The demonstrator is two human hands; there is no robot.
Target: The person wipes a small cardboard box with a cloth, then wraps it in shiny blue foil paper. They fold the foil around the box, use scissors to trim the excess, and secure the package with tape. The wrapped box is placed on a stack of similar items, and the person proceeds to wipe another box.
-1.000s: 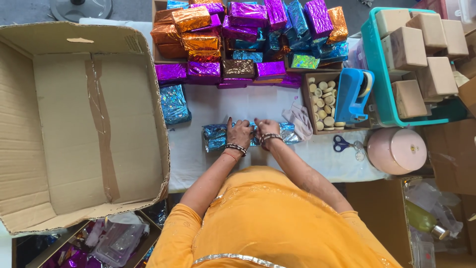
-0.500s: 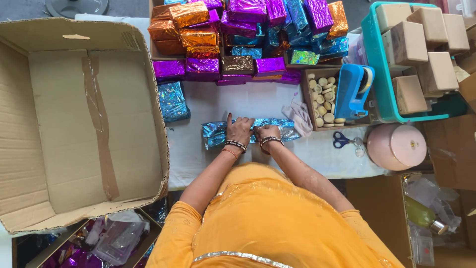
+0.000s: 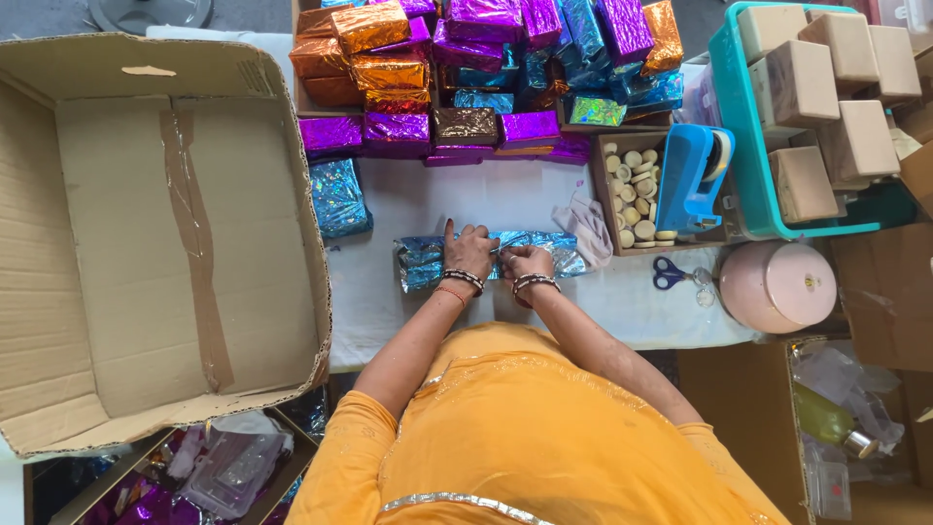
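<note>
A box half wrapped in shiny blue foil (image 3: 420, 261) lies on the white table (image 3: 389, 311) in front of me. My left hand (image 3: 469, 248) presses flat on its middle, fingers spread. Just to the right, my right hand (image 3: 527, 261) pinches the foil at the seam. Foil ends stick out to the left and right of both hands. Bangles ring both wrists.
A large open cardboard box (image 3: 155, 233) sits at the left. Wrapped purple, orange and blue parcels (image 3: 466, 68) pile at the back; one blue parcel (image 3: 339, 197) lies apart. At the right are a blue tape dispenser (image 3: 695, 175), scissors (image 3: 671, 277), a pink lidded pot (image 3: 776, 289) and a teal crate of plain boxes (image 3: 816, 107).
Both hands shifted slightly on the blue foil, the right one moving a little toward me along the seam. The parcel stays in place.
</note>
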